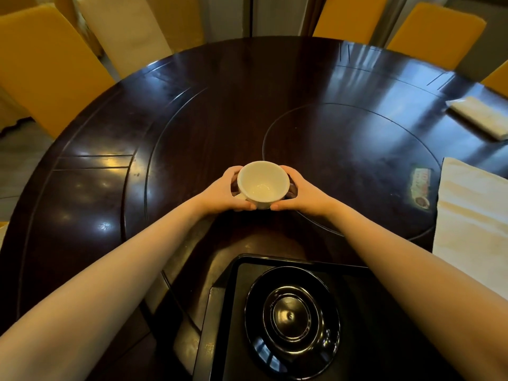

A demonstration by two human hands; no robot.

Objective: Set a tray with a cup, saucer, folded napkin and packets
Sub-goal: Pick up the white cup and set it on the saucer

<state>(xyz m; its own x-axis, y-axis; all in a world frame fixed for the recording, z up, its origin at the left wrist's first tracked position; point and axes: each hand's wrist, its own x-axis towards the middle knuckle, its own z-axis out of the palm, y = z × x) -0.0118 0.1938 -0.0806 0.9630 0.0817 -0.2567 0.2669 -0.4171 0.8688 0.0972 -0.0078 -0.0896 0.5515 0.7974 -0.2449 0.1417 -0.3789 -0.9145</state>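
A cream cup (262,184) stands upright and empty near the middle of the dark round table. My left hand (229,191) wraps its left side, where the handle is, and my right hand (302,192) wraps its right side. Close to me lies a black tray (233,273) with a glossy black saucer (292,320) on it. A folded cream napkin (472,224) lies at the right. A small printed packet (420,189) rests just left of the napkin. Whether the cup touches the table I cannot tell.
A dark round wooden table (192,119) with an inset turntable ring (351,127) fills the view. A wrapped white pack (481,116) sits at the far right. Yellow and cream covered chairs (46,64) surround the far edge.
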